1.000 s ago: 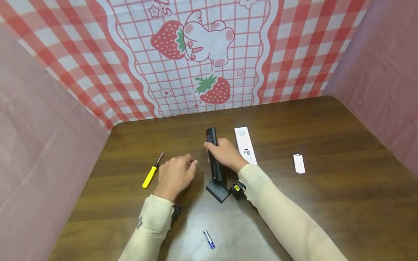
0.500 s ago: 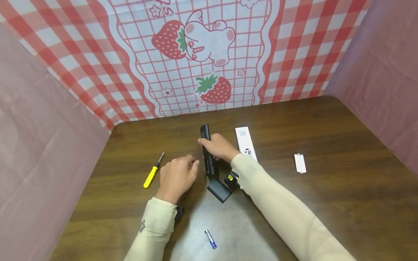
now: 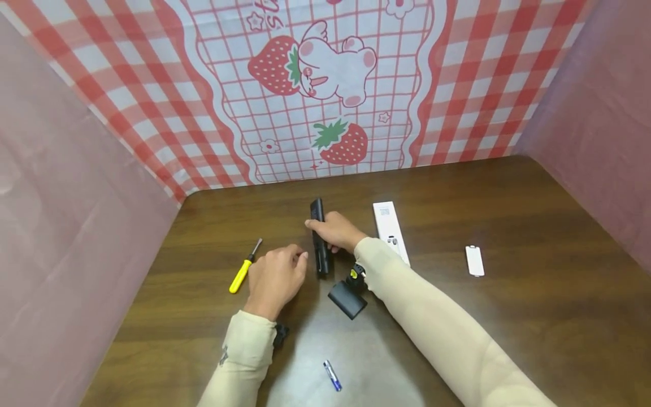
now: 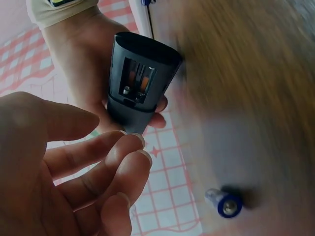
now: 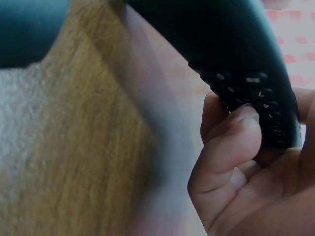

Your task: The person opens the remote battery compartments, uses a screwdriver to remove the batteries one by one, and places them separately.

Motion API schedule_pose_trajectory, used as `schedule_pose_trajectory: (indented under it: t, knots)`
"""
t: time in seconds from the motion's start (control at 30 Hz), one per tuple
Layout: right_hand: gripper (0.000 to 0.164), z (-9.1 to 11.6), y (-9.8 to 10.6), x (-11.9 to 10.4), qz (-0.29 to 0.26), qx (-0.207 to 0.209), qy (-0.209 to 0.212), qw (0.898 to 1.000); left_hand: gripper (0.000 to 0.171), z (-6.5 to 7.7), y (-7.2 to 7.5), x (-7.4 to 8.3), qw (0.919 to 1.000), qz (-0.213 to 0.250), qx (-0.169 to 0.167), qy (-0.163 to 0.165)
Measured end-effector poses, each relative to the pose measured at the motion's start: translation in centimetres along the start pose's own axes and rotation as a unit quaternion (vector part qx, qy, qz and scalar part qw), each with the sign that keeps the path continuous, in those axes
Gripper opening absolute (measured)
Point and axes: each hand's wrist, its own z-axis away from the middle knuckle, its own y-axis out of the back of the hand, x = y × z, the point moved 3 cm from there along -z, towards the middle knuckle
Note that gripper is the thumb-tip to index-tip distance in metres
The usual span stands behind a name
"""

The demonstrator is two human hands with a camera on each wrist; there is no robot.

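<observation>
My right hand (image 3: 338, 230) holds a black remote control (image 3: 320, 255) with the thumb across its button side, as the right wrist view shows (image 5: 231, 142). In the left wrist view, the remote's battery compartment (image 4: 138, 81) faces my left hand, uncovered; copper-coloured shapes and metal tips show inside, though I cannot tell whether they are batteries. Loosely bent and holding nothing, my left hand (image 3: 274, 280) stays just left of the remote. A black cover (image 3: 348, 300) lies on the table below the remote. Nearer to me lies a silver-and-blue battery (image 3: 333, 376).
A screwdriver with a yellow handle (image 3: 241, 274) lies left of my left hand. Behind my right wrist is a long white piece (image 3: 390, 233) with a printed code, resembling a remote. Farther right lies a small white cover (image 3: 474, 260). Checked cloth (image 3: 458, 113) hangs behind the wooden table.
My right hand has moved left with the remote, whose lower end now stands apart from the black cover. My left hand has barely moved. The head view has shifted slightly.
</observation>
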Motion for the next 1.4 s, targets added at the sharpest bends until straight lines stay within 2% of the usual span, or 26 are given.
schedule_pose_trajectory:
  t: [0.4, 0.73, 1.03, 1.2, 1.4]
  knots:
    - [0.035, -1.2, -1.3, 0.3, 0.017, -0.004, -0.005, 1.000, 0.022, 0.3, 0.3, -1.3, 0.9993, -0.003, -0.009, 0.037]
    - [0.034, -1.3, -1.1, 0.1, 0.045, 0.019, -0.013, 0.999, 0.020, 0.4, -0.1, -1.0, 0.9998, -0.001, 0.000, 0.020]
    - [0.031, -1.5, -0.6, 0.2, 0.051, 0.022, -0.026, 0.998, 0.021, 0.3, 0.2, -0.8, 0.9986, 0.010, 0.052, -0.003]
    - [0.033, -1.4, -0.3, 0.0, 0.068, 0.016, -0.030, 0.997, 0.021, 0.2, 0.2, -0.9, 0.9987, 0.009, 0.051, -0.006]
    - [0.035, -1.3, 1.0, -0.4, 0.079, 0.023, -0.007, 0.997, 0.022, -0.2, 0.2, -0.9, 0.9990, 0.003, 0.043, -0.009]
